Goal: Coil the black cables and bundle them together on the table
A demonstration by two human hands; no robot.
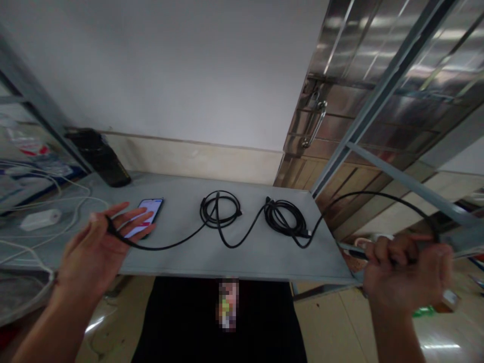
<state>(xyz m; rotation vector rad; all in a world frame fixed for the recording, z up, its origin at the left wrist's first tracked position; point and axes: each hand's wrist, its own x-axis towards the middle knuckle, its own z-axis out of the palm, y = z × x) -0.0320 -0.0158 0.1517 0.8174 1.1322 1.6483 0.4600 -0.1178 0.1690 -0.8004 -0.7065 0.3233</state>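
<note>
A long black cable stretches between my hands, dipping in loose waves to the table. Its left part is pinched at the thumb of my left hand, the other fingers spread out over a phone with a lit screen. My right hand is raised off the table's right end, its fingers curled round the cable, which arches up into it. Two coiled black cables lie beneath or beside the long one: a left coil and a right coil. Inside the right fist the cable's end is hidden.
A black bottle stands at the back left of the grey table. White cords and a white adapter lie at the left. A metal frame post rises at the right end, and a wall closes the back.
</note>
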